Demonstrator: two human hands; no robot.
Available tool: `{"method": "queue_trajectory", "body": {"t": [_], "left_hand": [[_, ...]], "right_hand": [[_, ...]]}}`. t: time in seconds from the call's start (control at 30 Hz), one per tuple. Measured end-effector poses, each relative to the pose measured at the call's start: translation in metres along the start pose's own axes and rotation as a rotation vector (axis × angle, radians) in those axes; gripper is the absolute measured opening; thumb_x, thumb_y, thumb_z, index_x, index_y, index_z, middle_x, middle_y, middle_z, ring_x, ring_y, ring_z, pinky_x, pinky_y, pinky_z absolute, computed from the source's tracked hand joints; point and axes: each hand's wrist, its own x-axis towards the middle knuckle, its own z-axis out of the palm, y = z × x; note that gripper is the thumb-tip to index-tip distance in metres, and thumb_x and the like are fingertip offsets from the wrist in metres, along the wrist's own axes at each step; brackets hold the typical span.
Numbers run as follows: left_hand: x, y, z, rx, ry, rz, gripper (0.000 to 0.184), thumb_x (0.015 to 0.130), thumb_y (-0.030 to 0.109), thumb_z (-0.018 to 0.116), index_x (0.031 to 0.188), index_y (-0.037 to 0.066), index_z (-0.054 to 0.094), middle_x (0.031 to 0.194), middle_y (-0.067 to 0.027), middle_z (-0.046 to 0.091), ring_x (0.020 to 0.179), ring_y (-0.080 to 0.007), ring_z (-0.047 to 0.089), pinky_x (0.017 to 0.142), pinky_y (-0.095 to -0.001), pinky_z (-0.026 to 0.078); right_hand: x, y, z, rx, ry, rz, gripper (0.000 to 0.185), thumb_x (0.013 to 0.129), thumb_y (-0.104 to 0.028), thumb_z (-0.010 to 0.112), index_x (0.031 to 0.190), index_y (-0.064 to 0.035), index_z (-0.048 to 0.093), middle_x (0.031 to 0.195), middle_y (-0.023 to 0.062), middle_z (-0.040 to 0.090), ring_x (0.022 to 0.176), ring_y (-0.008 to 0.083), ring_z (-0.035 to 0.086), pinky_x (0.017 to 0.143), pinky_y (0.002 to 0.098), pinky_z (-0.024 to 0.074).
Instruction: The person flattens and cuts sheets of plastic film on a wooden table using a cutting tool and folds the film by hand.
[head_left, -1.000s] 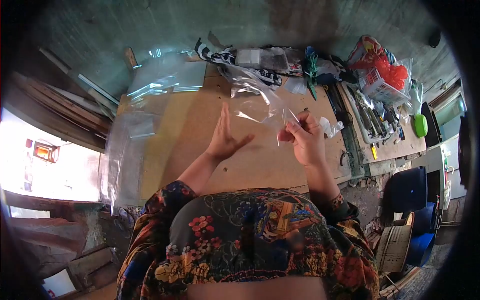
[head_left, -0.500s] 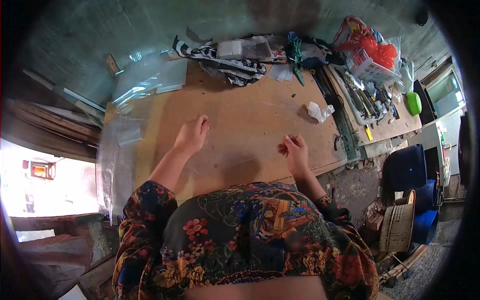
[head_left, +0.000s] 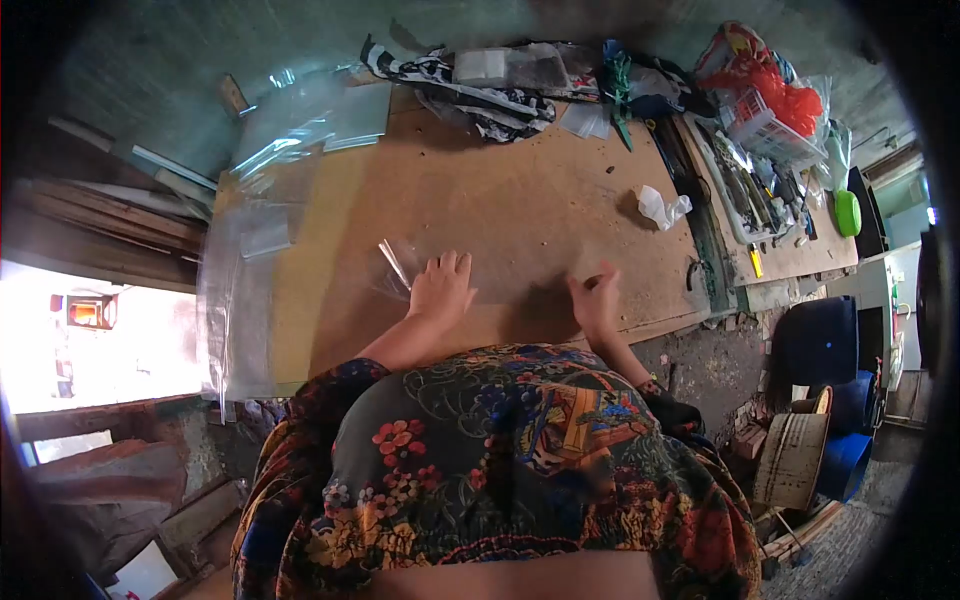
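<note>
My left hand [head_left: 440, 292] lies palm down on the wooden work board [head_left: 480, 210], its fingers stretched forward. A clear plastic film [head_left: 393, 268] sticks out beside its fingers and catches a bright streak of light; how far it runs under the hand is hard to see. My right hand [head_left: 597, 303] is over the board's front right part, thumb and fingers apart, with nothing visible in it. Its shadow falls on the board to its left.
Clear plastic sheets [head_left: 235, 290] cover the board's left end. Along the back lies a black-and-white plastic bag [head_left: 510, 118]. Crumpled white paper [head_left: 662, 208] sits at the right. Beyond it are a tool tray [head_left: 745, 190], a white basket [head_left: 770, 125] and a green case [head_left: 847, 213].
My left hand has moved right and toward me and has opened out flat onto the board. The thumb and fingers of my right hand have parted. The view has shifted slightly.
</note>
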Motion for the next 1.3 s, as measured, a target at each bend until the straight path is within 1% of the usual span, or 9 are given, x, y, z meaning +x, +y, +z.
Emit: {"method": "queue_trajectory", "body": {"t": [0.17,0.23,0.33,0.5,0.7,0.87,1.0,1.07,1.3], "left_hand": [[-0.014,-0.002,-0.013,-0.004,0.150,0.136,0.060,0.071,0.029,0.064,0.123,0.006,0.043,0.111,-0.0125,0.044,0.110,-0.0285,0.041,0.095,-0.0488,0.029],[-0.009,-0.010,0.003,-0.013,0.176,0.203,0.059,0.071,0.028,0.063,0.122,0.006,0.043,0.110,-0.0118,0.045,0.110,-0.0277,0.041,0.098,-0.0504,0.025],[-0.003,-0.012,-0.002,-0.018,0.110,0.252,0.052,0.070,0.026,0.063,0.116,0.008,0.048,0.108,-0.0104,0.046,0.110,-0.0260,0.041,0.100,-0.0523,0.020],[-0.009,-0.022,-0.012,0.035,0.185,0.423,0.013,0.066,0.018,0.058,0.075,0.010,0.057,0.086,-0.0051,0.051,0.095,-0.0223,0.048,0.101,-0.0493,0.024],[-0.080,-0.054,-0.028,0.106,0.176,0.266,0.007,0.071,0.016,0.054,0.074,0.010,0.055,0.078,-0.0048,0.053,0.083,-0.0239,0.050,0.093,-0.0426,0.033],[-0.093,-0.042,-0.065,-0.141,-0.218,-0.124,0.024,0.078,0.027,0.054,0.090,0.007,0.060,0.094,-0.0092,0.056,0.094,-0.0286,0.051,0.090,-0.0425,0.035],[-0.053,-0.033,-0.023,-0.534,0.154,-0.129,0.039,0.078,0.033,0.053,0.106,0.007,0.056,0.112,-0.0141,0.052,0.107,-0.0323,0.047,0.093,-0.0463,0.033],[-0.033,-0.030,0.002,-0.086,0.240,-0.095,0.053,0.079,0.038,0.052,0.124,0.010,0.044,0.132,-0.0147,0.034,0.122,-0.0330,0.032,0.098,-0.0505,0.026],[-0.043,-0.044,0.013,-0.115,0.116,-0.152,0.063,0.078,0.043,0.054,0.130,0.014,0.035,0.140,-0.0133,0.021,0.129,-0.0324,0.020,0.102,-0.0543,0.016]], "right_hand": [[0.028,-0.036,-0.014,-0.329,0.164,-0.731,0.039,0.072,-0.005,0.061,0.109,-0.0024,0.048,0.103,0.0152,0.055,0.095,0.0284,0.052,0.078,0.0387,0.0422],[0.046,-0.045,0.007,-0.307,-0.319,-0.899,0.035,0.076,-0.011,0.059,0.110,-0.0075,0.052,0.116,0.0108,0.050,0.109,0.0296,0.045,0.086,0.0405,0.0386],[0.055,-0.048,0.042,-0.673,-0.434,-0.966,0.041,0.082,-0.023,0.053,0.121,-0.0125,0.047,0.130,0.0070,0.039,0.122,0.0271,0.033,0.093,0.0430,0.0327],[0.041,-0.044,0.056,-0.746,-0.408,-0.830,0.049,0.086,-0.037,0.045,0.129,-0.0163,0.036,0.139,0.0049,0.026,0.128,0.0269,0.022,0.100,0.0485,0.0232],[0.011,-0.049,0.060,-0.810,-0.381,-0.624,0.056,0.086,-0.043,0.042,0.133,-0.0155,0.031,0.141,0.0098,0.020,0.130,0.0340,0.016,0.099,0.0570,0.0175],[0.000,-0.069,0.066,-0.841,-0.369,-0.599,0.057,0.085,-0.042,0.045,0.131,-0.0120,0.032,0.141,0.0118,0.019,0.129,0.0367,0.017,0.099,0.0580,0.0175],[0.032,-0.103,0.083,-0.740,-0.489,-0.612,0.050,0.085,-0.041,0.047,0.130,-0.0205,0.037,0.141,0.0115,0.020,0.129,0.0371,0.016,0.099,0.0574,0.0179],[0.060,-0.118,0.104,-0.699,-0.562,-0.681,0.048,0.085,-0.040,0.047,0.129,-0.0244,0.039,0.141,0.0109,0.020,0.130,0.0365,0.016,0.100,0.0570,0.0178],[0.092,-0.136,0.158,-0.851,-0.719,-0.808,0.042,0.087,-0.034,0.043,0.128,-0.0244,0.041,0.142,0.0062,0.021,0.129,0.0299,0.022,0.098,0.0606,0.0196]]}}
